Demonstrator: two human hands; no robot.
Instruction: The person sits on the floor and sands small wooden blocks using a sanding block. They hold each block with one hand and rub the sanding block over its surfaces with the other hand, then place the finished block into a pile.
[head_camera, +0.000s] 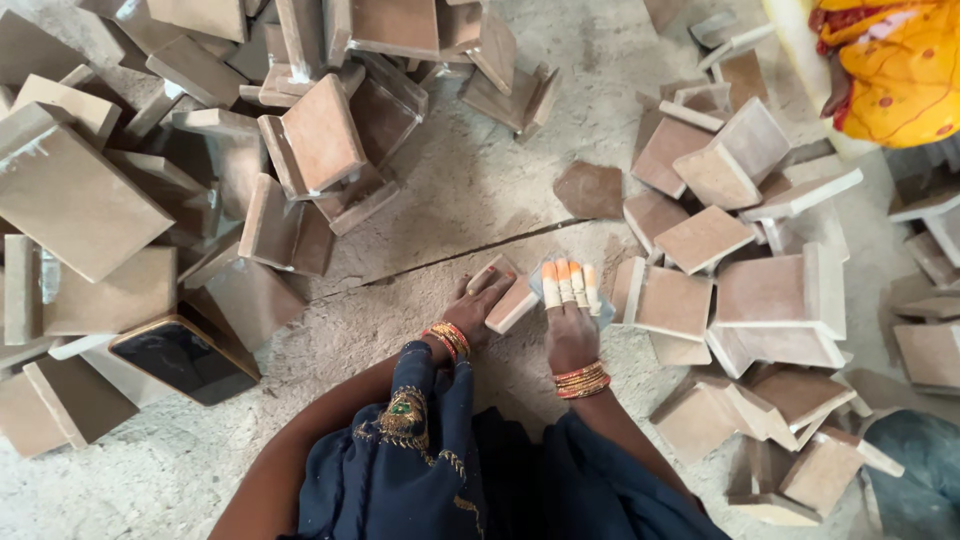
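Far left, a heap of tan blocks (90, 200), with a dark phone (185, 357) lying at its lower edge. On the bare floor (480, 190) at centre, the left hand (480, 300) curls around a small block (508, 296), steadying it. Just beside it, the right hand (570, 320), fingers (565, 280) taped and held together, presses a pale pad (572, 296) flat down. Right, a second block pile (740, 250) crowds close; a person in yellow cloth (890, 60) sits top right.

Block (512, 300) under my left hand (482, 303): matt, wood-like board, brown face, pale cut edge. Right hand (570, 325): fingertips (565, 280) wrapped in orange and white tape; beneath them a pale sheet (603, 312), material unclear. Floor (480, 190) at 12 o'clock: rough, dusty concrete, cracked. Dark slab (185, 358) at 9 o'clock: glossy black. Bangles (582, 380): shiny.
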